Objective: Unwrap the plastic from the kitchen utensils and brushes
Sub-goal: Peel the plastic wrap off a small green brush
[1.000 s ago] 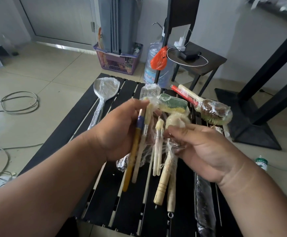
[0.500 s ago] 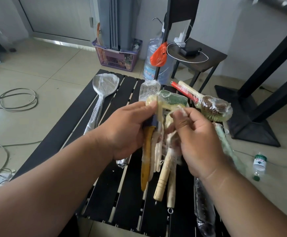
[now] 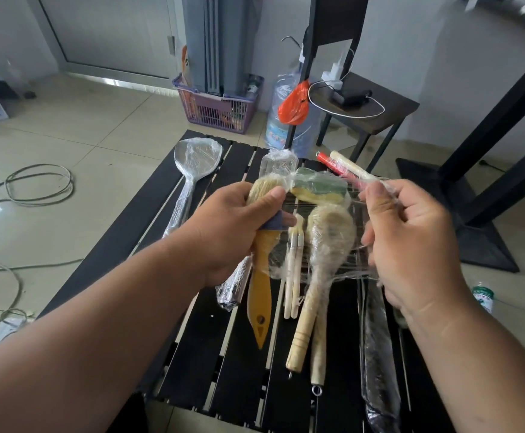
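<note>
The left hand point(image 3: 233, 232) grips a bundle of brushes point(image 3: 298, 245) by the bristle end of a yellow-handled brush point(image 3: 259, 295), thumb curled over the pale bristles. The right hand point(image 3: 411, 242) pinches a sheet of clear plastic wrap point(image 3: 342, 210) between thumb and forefinger, and the film stretches taut from that hand across to the bundle. Between the two hands hang a round-headed brush point(image 3: 326, 242) and two thin sticks point(image 3: 294, 270), their handles pointing toward the person. Below the hands lies the black slatted counter point(image 3: 211, 364). Beyond the left hand a wrapped spoon point(image 3: 192, 164) lies on it; under the right wrist lies a long wrapped utensil point(image 3: 378, 354).
</note>
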